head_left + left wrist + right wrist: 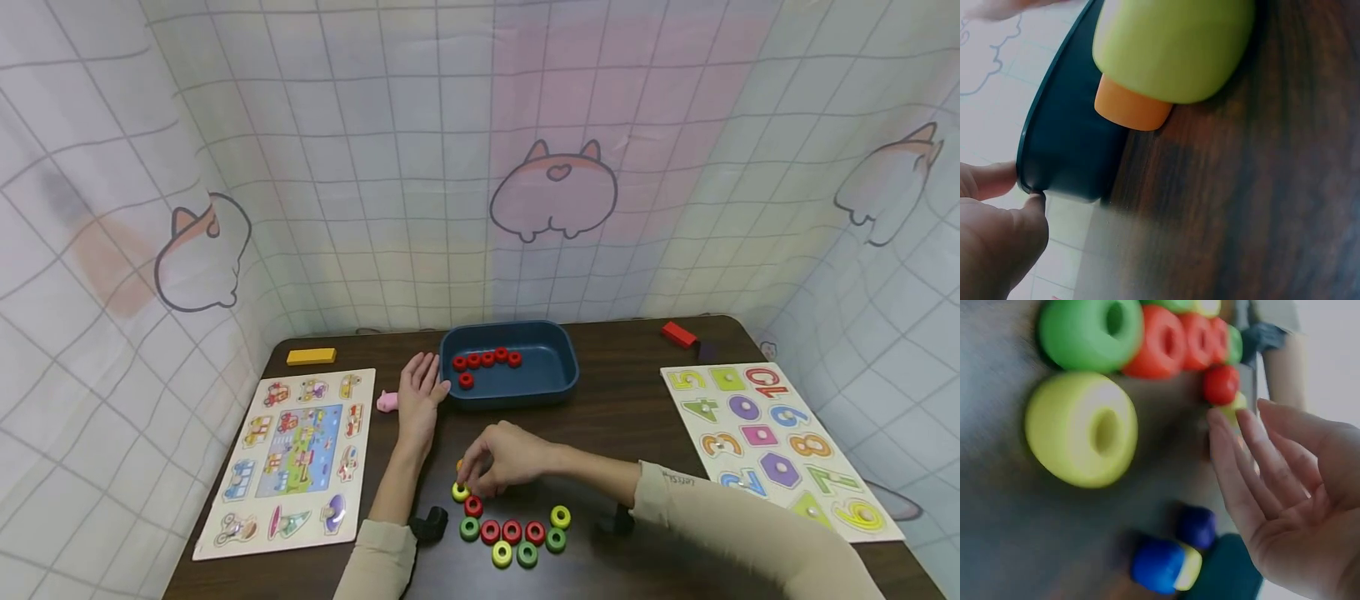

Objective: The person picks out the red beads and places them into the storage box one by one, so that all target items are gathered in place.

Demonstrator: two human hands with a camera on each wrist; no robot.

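Pale right sleeve [735, 517], lower right of the head view, leading to the right hand [513, 457] at lower centre, fingers set narrow at a yellow ring [458, 497]; whether gripping or merely touching cannot be told. Ring presumably light, stiff and hard to break, smooth enough to slip or roll, best taken by opposite outer sides. Blue tray [510, 402], just below centre, red rings [487, 363] inside, likely light and rigid; left hand [417, 400] beside it, fingers straight, thumb at the left rim
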